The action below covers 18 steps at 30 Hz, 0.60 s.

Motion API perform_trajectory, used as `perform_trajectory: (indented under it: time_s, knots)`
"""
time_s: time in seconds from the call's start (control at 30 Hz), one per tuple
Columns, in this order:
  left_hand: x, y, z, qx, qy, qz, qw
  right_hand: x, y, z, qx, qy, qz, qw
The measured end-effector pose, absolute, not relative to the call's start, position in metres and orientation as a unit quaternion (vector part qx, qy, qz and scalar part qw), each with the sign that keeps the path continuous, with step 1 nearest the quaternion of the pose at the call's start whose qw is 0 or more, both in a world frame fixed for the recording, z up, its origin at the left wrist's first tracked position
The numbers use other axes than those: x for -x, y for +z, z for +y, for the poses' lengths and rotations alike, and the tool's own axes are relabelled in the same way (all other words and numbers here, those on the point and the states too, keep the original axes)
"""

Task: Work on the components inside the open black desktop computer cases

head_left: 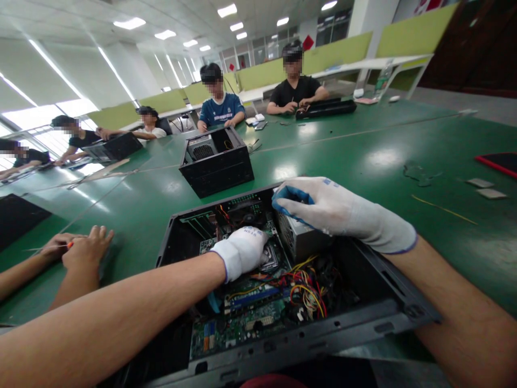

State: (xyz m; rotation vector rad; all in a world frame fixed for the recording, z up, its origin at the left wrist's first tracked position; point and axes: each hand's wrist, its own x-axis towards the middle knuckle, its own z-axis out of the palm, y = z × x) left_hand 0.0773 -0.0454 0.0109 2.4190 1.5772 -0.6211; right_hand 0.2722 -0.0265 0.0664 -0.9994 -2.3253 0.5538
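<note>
A black computer case (315,337) lies open in front of me, its motherboard (258,318) facing up. My left hand (244,250), in a white glove, reaches down beside the metal processor socket (271,257). Its fingers are curled and mostly hidden behind the back of the hand. Over the grey power supply (302,237) is my right hand (319,205), gloved in white with a blue palm. The thumb and fingertips of that hand come together near the case's far edge; anything between them is too small to make out. Red, yellow and black cables (309,291) are bunched below the power supply.
Another open case (218,170) stands across the green table (363,156). At the left, a neighbour's bare hands (86,245) hold a thin tool with a red part. Several people sit farther back. A yellow strip (444,209) and small flat pieces (490,192) lie at right.
</note>
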Motion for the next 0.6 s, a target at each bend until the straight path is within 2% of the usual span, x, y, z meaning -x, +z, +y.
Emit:
perform_trajectory:
  time_s: [0.6]
  knots:
    - [-0.071, -0.002, -0.041, -0.835, -0.167, 0.514, 0.102, -0.273, 0.063, -0.025, 0.363, 0.195, -0.869, 0.273]
